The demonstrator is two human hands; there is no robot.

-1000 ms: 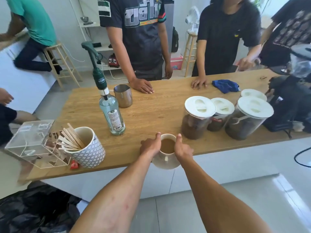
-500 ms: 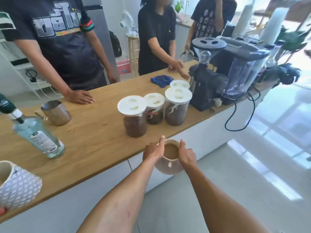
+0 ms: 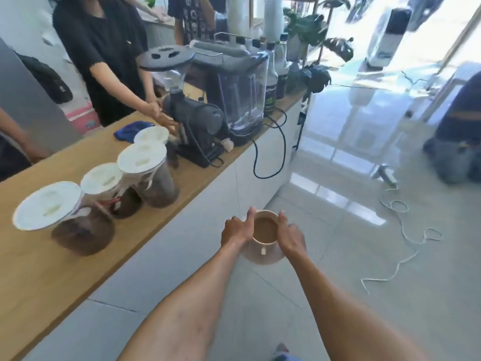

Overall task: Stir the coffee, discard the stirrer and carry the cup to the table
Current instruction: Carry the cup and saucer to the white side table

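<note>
A pale cup (image 3: 265, 228) of milky brown coffee rests on a saucer (image 3: 263, 256) and hangs in the air over the floor, off the counter's front edge. My left hand (image 3: 237, 229) grips its left side, thumb along the rim. My right hand (image 3: 289, 235) grips its right side. No stirrer shows in the cup.
The wooden counter (image 3: 52, 269) runs along my left with three lidded jars of coffee (image 3: 145, 175), a black grinder (image 3: 187, 118) and a blender (image 3: 236, 92). People stand behind the counter. A black cable (image 3: 279, 152) hangs off its edge. White cord (image 3: 406, 230) lies on the tiled floor.
I have turned right. The cup, held in both hands, has left the counter top and now sits over the floor, farther from the counter edge.
</note>
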